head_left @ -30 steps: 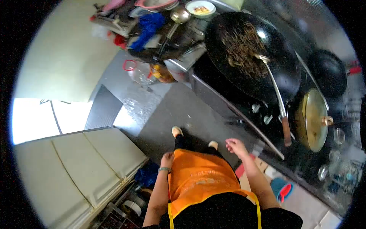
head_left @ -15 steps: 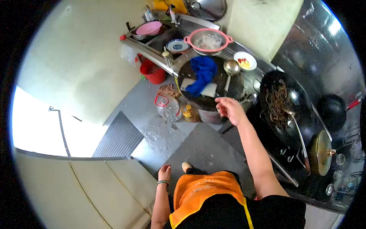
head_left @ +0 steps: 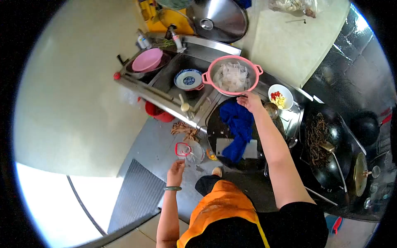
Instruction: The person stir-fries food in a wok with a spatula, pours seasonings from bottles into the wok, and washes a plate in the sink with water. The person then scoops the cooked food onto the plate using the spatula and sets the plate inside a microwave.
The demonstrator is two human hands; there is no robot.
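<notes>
My right hand (head_left: 250, 102) reaches over the round chopping block, fingers stretched toward the near rim of a pink-rimmed colander (head_left: 210, 68). Whether the fingertips touch the rim I cannot tell. In the colander lies a pale, translucent heap of food (head_left: 232, 77). Under my right forearm a blue cloth (head_left: 236, 124) lies across a cleaver blade (head_left: 250, 149) on the dark block (head_left: 214, 124). My left hand (head_left: 176, 170) hangs low with fingers curled and nothing visible in it. Behind it on the floor is a clear jug with a red rim (head_left: 196, 153).
The sink (head_left: 171, 97) holds a blue-and-white plate (head_left: 185, 78) and a pink basin (head_left: 147, 60). A white bowl of chopped red and yellow pieces (head_left: 285, 91) stands right of the colander. Farther right, a wok (head_left: 308, 161) holds dark strips and a ladle (head_left: 336, 159). A red bucket (head_left: 159, 113) stands below the sink.
I have come closer to the sink and block. My right hand has moved from the block's near edge to the colander's near side. My left hand still hangs low.
</notes>
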